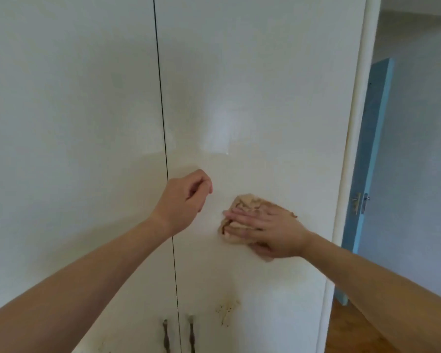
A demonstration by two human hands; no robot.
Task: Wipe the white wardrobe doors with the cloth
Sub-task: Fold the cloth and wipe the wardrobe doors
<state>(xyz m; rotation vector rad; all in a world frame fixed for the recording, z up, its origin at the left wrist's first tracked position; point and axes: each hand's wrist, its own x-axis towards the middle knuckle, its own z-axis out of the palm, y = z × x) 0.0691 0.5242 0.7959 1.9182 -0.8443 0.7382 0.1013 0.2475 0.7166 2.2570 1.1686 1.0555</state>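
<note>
Your right hand [273,233], fingers straight, presses the crumpled beige cloth [250,202] against the glossy white right wardrobe door [265,98]. Your left hand [183,200], loosely curled, holds nothing near that door's left edge.

Past my right side: a blue door, a pale wall, a wooden floor.
The blue door [374,149] stood nearly edge-on to me, with a metal lever handle [357,201] partway down it. A pale wall [423,149] ran behind it up to a lighter ceiling, and warm brown wooden floor [354,332] showed below, in the lower right corner.
</note>
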